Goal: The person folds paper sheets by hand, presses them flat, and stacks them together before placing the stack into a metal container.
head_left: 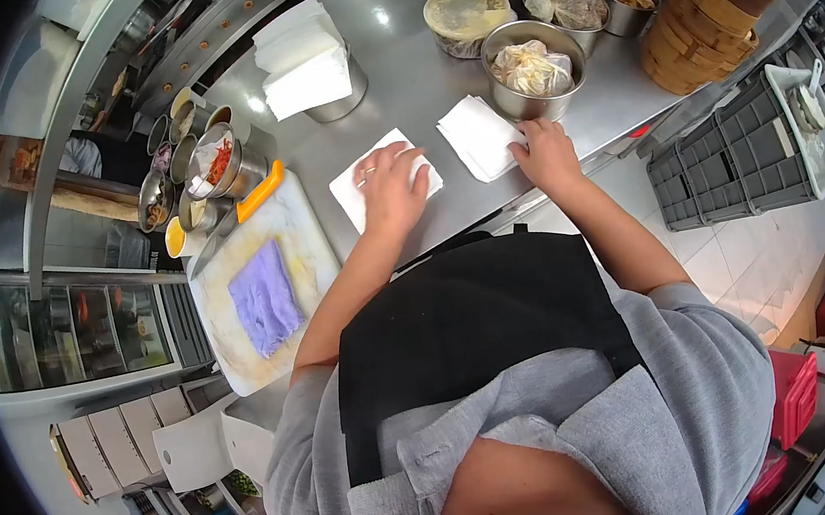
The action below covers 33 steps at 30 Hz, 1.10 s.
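On the steel counter, my left hand [394,191] rests on a white paper sheet [354,198], its fingers apart and holding nothing. Beside it lies a stack of white paper [478,138]. My right hand [549,153] touches the right edge of this stack, with the thumb apart from the fingers. Just beyond the right fingertips stands a steel pot [534,102] with a plastic-wrapped bundle [533,69] inside. Farther back, more white sheets [305,65] lie on top of a steel container [348,98].
Left: a cutting board [314,230] with a purple cloth [264,298] and an orange-handled knife [262,191], near several small containers of food. Back right: a lidded tub [469,12], more bowls and stacked bamboo steamers [709,15]. A grey crate [729,159] stands beside the counter.
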Each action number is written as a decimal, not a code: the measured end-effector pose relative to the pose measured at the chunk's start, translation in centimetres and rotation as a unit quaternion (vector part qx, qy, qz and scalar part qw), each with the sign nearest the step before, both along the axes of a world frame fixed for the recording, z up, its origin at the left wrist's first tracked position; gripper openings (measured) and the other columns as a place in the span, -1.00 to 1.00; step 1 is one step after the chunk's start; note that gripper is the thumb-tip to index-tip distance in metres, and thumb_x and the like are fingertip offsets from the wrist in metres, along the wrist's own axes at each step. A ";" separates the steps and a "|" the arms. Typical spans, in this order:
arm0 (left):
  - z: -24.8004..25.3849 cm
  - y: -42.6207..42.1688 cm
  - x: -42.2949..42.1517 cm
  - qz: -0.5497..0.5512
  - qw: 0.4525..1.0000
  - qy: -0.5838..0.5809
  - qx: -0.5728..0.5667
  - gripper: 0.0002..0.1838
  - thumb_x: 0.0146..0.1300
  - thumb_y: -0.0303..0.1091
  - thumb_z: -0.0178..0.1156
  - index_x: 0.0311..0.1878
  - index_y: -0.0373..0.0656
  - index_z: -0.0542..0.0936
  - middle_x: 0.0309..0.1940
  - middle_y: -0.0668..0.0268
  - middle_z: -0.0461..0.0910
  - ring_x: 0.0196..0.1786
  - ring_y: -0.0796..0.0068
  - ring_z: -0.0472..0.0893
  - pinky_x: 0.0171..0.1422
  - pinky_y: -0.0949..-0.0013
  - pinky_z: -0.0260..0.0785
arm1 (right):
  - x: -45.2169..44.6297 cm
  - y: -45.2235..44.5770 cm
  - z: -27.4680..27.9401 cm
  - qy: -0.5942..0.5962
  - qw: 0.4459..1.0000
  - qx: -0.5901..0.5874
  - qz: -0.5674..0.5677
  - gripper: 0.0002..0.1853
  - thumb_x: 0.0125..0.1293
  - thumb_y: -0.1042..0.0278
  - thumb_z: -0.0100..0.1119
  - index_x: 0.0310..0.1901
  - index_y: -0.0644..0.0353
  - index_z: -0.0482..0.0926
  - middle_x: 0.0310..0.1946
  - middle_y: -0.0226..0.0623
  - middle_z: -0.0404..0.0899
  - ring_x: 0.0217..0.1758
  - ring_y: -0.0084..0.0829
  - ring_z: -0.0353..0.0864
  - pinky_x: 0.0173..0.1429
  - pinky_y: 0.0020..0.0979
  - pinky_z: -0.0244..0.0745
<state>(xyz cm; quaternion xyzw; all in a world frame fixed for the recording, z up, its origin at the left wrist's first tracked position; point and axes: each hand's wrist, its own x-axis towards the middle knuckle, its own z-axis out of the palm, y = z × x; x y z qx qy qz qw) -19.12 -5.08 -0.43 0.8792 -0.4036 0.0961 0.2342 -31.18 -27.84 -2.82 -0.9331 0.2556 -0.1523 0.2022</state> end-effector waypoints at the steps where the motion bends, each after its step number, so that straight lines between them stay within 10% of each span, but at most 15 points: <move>1: 0.0 -1.1 0.1 -0.047 0.998 0.036 -0.033 -0.69 0.22 -0.27 0.28 0.05 0.01 0.63 0.10 0.21 0.52 0.20 0.17 0.44 0.33 -0.02 0.18 | -0.1 -0.2 -0.2 -0.005 1.000 0.000 -0.008 -0.60 0.17 0.20 0.29 0.02 0.19 0.60 -0.05 -0.15 0.58 0.08 -0.07 0.51 0.14 -0.12 0.43; 5: -0.8 -5.5 0.0 -0.121 0.930 0.328 -0.112 -0.75 0.31 -0.46 0.19 0.05 -0.14 0.58 -0.08 0.25 0.56 -0.07 0.41 0.58 0.02 0.39 0.47 | 0.6 -0.7 -0.9 -0.026 0.994 0.102 -0.025 -0.70 0.15 0.30 0.28 -0.08 0.20 0.60 -0.15 -0.11 0.61 -0.02 -0.08 0.58 0.06 -0.12 0.48; 11: -2.0 -8.8 0.4 -0.026 0.769 0.609 -0.192 -0.68 0.39 -0.33 0.18 0.06 -0.32 0.40 -0.14 0.25 0.53 -0.10 0.42 0.60 0.05 0.38 0.53 | 0.7 -0.7 -1.8 -0.115 0.979 0.166 -0.012 -0.86 0.12 0.43 0.25 -0.28 0.23 0.60 -0.31 -0.09 0.62 -0.21 -0.09 0.64 -0.09 -0.17 0.54; 17: -1.4 -8.9 1.1 0.037 0.655 0.705 -0.271 -0.49 0.33 -0.08 0.25 0.06 -0.34 0.39 -0.13 0.19 0.53 -0.07 0.37 0.59 0.07 0.24 0.53 | 0.2 1.8 1.2 -0.192 0.963 0.156 0.105 -0.92 0.09 0.47 0.26 -0.36 0.24 0.59 -0.40 -0.13 0.62 -0.26 -0.12 0.64 -0.16 -0.18 0.52; 23: -2.1 -7.6 1.3 0.026 0.699 0.657 -0.283 -0.63 0.31 -0.25 0.16 0.07 -0.28 0.43 -0.06 0.11 0.55 -0.01 0.26 0.59 0.09 0.18 0.49 | 0.1 4.6 2.9 -0.177 0.938 0.185 0.233 -0.93 0.11 0.45 0.28 -0.40 0.22 0.59 -0.44 -0.18 0.60 -0.32 -0.14 0.63 -0.19 -0.20 0.51; 29: -1.3 -4.6 2.5 -0.022 0.520 0.751 -0.406 -0.49 0.15 -0.36 0.05 0.21 -0.29 0.38 0.03 0.07 0.55 0.08 0.06 0.58 0.19 0.04 0.48 | -0.4 3.3 4.7 -0.315 0.924 0.125 0.177 -0.83 0.20 0.35 0.28 -0.24 0.24 0.58 -0.25 -0.15 0.58 -0.10 -0.18 0.56 -0.02 -0.26 0.46; 33: -0.9 -2.6 3.2 -0.120 0.399 0.773 -0.478 -0.47 0.24 -0.24 0.00 0.26 -0.26 0.41 0.14 0.03 0.54 0.18 0.01 0.55 0.27 -0.05 0.44 | 1.2 2.7 2.9 -0.280 0.887 0.362 0.062 -0.64 0.32 0.22 0.23 0.04 0.26 0.49 -0.05 -0.21 0.52 0.02 -0.34 0.52 0.09 -0.32 0.40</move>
